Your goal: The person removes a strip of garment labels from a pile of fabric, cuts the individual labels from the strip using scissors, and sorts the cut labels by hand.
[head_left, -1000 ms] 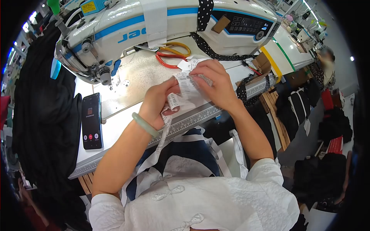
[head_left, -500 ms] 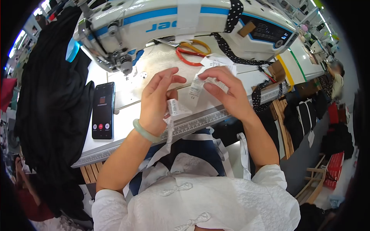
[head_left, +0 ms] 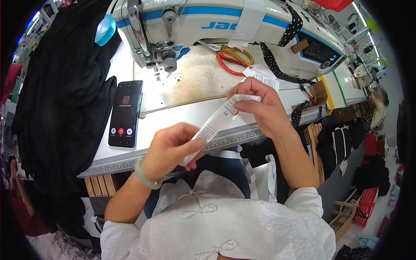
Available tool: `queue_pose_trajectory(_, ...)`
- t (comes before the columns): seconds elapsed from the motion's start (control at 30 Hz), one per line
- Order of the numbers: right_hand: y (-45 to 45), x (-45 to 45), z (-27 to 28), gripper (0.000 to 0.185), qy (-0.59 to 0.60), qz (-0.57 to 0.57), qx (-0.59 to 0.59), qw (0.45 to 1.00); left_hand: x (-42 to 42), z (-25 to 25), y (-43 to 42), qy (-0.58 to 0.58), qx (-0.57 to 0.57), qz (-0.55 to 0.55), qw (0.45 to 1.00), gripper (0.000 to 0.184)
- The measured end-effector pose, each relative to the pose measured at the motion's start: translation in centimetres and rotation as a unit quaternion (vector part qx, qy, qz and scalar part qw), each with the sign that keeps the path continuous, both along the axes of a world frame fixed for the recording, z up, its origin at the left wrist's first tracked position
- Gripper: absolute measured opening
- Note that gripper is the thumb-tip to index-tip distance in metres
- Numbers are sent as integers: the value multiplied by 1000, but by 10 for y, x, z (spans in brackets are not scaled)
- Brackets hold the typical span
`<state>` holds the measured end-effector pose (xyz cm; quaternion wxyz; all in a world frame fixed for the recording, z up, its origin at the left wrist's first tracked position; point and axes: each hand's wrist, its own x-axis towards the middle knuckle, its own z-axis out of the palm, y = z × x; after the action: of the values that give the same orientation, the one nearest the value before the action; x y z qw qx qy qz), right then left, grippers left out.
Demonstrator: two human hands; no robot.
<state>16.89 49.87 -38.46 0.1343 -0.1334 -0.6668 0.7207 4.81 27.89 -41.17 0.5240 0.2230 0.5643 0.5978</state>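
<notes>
A long white care-label strip (head_left: 215, 123) with printed text stretches at a slant between my hands, over the front edge of the sewing table. My left hand (head_left: 172, 146), with a pale green bangle at its wrist, is closed on the strip's lower end. At the upper end, my right hand (head_left: 261, 105) pinches the strip between thumb and fingers. Just behind the right hand, more white printed labels (head_left: 265, 77) lie on the table, partly hidden by it. Scissors (head_left: 236, 60) with red and orange handles rest beyond them, beside the machine.
A white and blue sewing machine (head_left: 208, 21) stands at the back. A phone (head_left: 125, 113) lies at left, next to draped black cloth (head_left: 58, 108). A ruler strip (head_left: 236, 135) runs along the table's front edge. Black polka-dot ribbon (head_left: 273, 65) hangs down the machine.
My left hand has moved down and closed on one end of a label strip. The right hand has pinched the other end, and the strip is now stretched out. The view has shifted slightly.
</notes>
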Motion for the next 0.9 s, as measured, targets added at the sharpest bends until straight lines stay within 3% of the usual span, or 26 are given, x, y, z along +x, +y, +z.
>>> queue_pose_trajectory(0.13, -6, -10, -2, 22, 15, -7, -22, 1000, -6, -18, -59, -93, -16, -31, 995, 20)
queue_pose_trajectory(0.23, -16, -18, -8, 23, 22, 19, -59, 998, 0, -31, -89, -39, -50, 9, 998, 19)
queue_pose_trajectory(0.27, -23, -19, -9, 25, 14, 31, -54, 998, -3, -33, -98, 24, -42, -34, 998, 22)
queue_pose_trajectory(0.4, -61, -21, -1, 31, 9, 79, -23, 997, 24, -19, -67, 186, 95, 71, 975, 32)
queue_pose_trajectory(0.53, -66, -23, 5, 35, 42, 77, 44, 995, 21, -25, -40, 92, 130, 54, 986, 20)
queue_pose_trajectory(0.6, -44, -27, 2, 33, 50, 63, 62, 995, 14, -24, -42, 15, 87, 82, 993, 20)
queue_pose_trajectory(0.63, -20, -35, -6, 28, 79, 20, 251, 965, 11, -24, -44, -25, 63, 95, 993, 20)
queue_pose_trajectory(0.7, 18, -51, 3, 29, -26, -72, 455, 887, 10, -20, -44, -52, 30, 103, 993, 26)
queue_pose_trajectory(0.73, 52, -63, -13, 35, -35, -89, 570, 816, 10, -15, -45, -64, 14, 98, 993, 27)
queue_pose_trajectory(0.83, 80, -90, -15, 47, -308, -9, 727, 613, 4, -11, -46, -75, -19, 80, 994, 29)
queue_pose_trajectory(0.9, 97, -108, -27, 53, -309, 8, 704, 640, 2, -13, -51, -79, -45, 72, 993, 28)
